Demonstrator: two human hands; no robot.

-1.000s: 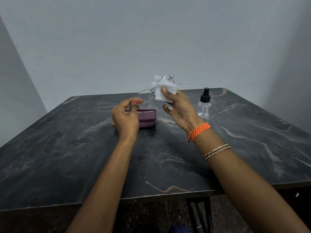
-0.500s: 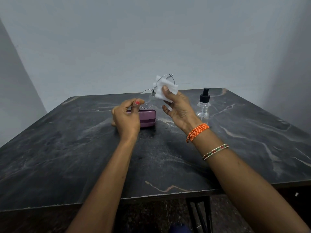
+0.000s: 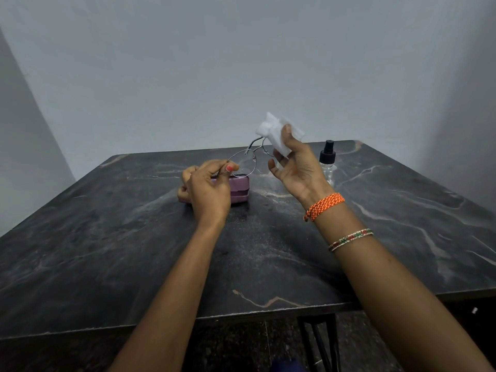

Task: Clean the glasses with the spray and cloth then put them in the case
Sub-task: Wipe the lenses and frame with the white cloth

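Thin metal-framed glasses are held above the table, tilted up to the right. My left hand pinches the rim of the left lens between thumb and forefinger. My right hand holds a white cloth wrapped over the right lens, thumb pressed on the cloth. A purple glasses case lies shut on the table, partly hidden behind my left hand. A clear spray bottle with a black pump top stands upright just right of my right hand.
The dark marble table reaches a grey wall at the back. Its front edge is near me, with black metal legs below it. Bracelets circle my right wrist.
Both hands have shifted slightly. The glasses have tilted further and the cloth-covered right lens has risen a little. The case and the bottle have not moved.
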